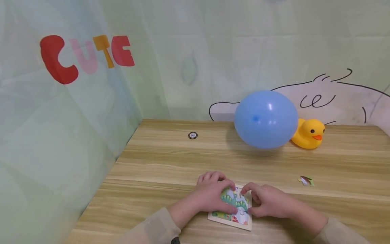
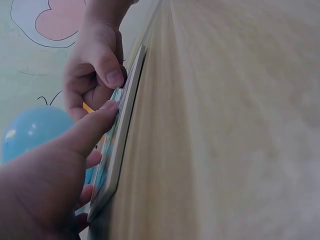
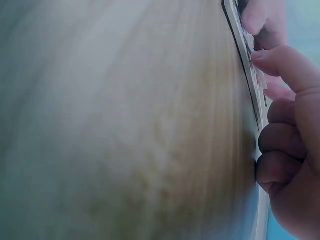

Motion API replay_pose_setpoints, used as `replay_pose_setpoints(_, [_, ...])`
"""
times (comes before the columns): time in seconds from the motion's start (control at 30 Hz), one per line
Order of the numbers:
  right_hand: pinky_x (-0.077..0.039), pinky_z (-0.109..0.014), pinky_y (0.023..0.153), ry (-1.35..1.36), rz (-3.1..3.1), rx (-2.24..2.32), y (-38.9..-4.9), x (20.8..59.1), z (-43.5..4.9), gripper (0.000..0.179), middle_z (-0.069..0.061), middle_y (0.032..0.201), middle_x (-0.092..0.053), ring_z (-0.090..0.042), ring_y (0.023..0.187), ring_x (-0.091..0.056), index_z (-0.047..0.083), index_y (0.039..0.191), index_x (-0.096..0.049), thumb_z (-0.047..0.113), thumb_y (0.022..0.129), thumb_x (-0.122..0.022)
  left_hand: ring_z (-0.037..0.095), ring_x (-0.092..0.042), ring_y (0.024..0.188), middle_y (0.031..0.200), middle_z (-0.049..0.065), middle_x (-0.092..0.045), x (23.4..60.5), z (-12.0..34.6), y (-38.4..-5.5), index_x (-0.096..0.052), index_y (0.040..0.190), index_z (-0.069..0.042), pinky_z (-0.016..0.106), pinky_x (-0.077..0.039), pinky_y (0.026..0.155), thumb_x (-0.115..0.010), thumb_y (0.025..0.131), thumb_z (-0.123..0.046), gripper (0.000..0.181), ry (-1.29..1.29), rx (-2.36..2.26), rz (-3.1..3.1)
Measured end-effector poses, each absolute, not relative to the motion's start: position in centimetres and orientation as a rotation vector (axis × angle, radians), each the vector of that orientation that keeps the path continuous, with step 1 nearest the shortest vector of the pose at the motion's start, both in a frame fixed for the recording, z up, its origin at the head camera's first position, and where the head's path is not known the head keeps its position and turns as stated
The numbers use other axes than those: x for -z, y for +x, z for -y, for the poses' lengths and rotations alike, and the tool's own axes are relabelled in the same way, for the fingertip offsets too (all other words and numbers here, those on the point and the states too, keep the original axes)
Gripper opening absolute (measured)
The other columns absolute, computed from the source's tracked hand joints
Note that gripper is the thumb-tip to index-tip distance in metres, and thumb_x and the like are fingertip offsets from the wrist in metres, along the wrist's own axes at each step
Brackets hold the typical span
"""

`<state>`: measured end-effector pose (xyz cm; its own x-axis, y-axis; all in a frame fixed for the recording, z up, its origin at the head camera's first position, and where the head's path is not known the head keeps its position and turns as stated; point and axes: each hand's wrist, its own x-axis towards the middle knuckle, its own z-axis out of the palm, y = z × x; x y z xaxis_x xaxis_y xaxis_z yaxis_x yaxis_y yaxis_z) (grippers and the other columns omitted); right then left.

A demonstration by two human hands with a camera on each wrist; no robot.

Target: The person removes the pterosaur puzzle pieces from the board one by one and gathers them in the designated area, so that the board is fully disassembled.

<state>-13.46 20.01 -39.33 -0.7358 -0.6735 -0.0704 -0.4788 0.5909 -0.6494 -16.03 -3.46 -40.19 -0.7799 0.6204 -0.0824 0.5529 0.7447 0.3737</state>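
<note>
A small jigsaw puzzle with a green dinosaur picture [image 1: 241,204] lies in a pale wooden frame [image 1: 229,223] on the table. My left hand [image 1: 210,196] spreads over its left side, thumb and index finger touching the picture, other fingers beyond the far edge. At the right side, my right hand [image 1: 271,201] pinches a puzzle piece between thumb and index finger, its other fingers curled in. A piece edge [image 2: 118,93] stands slightly raised by the right thumb in the left wrist view. The hands partly cover the puzzle.
A loose puzzle piece [image 1: 306,181] lies right of the frame. Farther back are a blue balloon [image 1: 266,118], a yellow rubber duck [image 1: 309,134] and a black-and-white poker chip [image 1: 193,135]. A printed cloth wall [image 1: 198,67] borders the table's back and left.
</note>
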Motion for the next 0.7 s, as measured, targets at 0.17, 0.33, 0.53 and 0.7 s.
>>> replay_pose_setpoints(0.17, [-0.029,-0.016,0.049,-0.947,-2.519,0.908,-13.47,39.54,-20.08,0.036,0.016,0.059,-0.038,0.002,0.051,-0.033,0.013,0.11,-0.052,0.027,0.082,-0.07,0.024,-0.032,0.12,0.129,-0.005,-0.04,40.29,3.42,-15.96,-0.054,0.112,-0.043,0.051,-0.023,0.1,-0.066,0.066,-0.071,0.055,0.944,-0.446,-2.749])
replay_pose_setpoints(0.33, [-0.029,-0.016,0.049,-0.931,-2.517,0.914,-13.51,39.53,-20.03,0.036,0.015,0.059,-0.038,0.002,0.051,-0.034,0.014,0.109,-0.053,0.029,0.082,-0.07,0.025,-0.031,0.121,0.13,-0.004,-0.039,40.35,3.45,-15.9,-0.053,0.113,-0.042,0.051,-0.024,0.099,-0.068,0.064,-0.071,0.059,0.949,-0.41,-2.764])
replay_pose_setpoints(0.53, [-0.031,-0.016,0.049,-0.918,-2.512,0.926,-13.43,39.4,-19.96,0.035,0.015,0.059,-0.039,0.002,0.051,-0.035,0.012,0.11,-0.055,0.028,0.082,-0.07,0.025,-0.031,0.121,0.13,-0.004,-0.04,40.3,3.47,-15.82,-0.054,0.113,-0.041,0.051,-0.024,0.1,-0.068,0.063,-0.071,0.061,0.955,-0.401,-2.775])
replay_pose_setpoints(0.7, [-0.033,-0.017,0.05,-0.928,-2.526,0.947,-13.4,39.48,-20.05,0.036,0.016,0.06,-0.041,0.002,0.052,-0.036,0.011,0.111,-0.055,0.027,0.083,-0.069,0.025,-0.031,0.122,0.128,-0.004,-0.04,40.39,3.49,-15.82,-0.054,0.113,-0.04,0.05,-0.024,0.099,-0.068,0.063,-0.071,0.061,0.953,-0.417,-2.779])
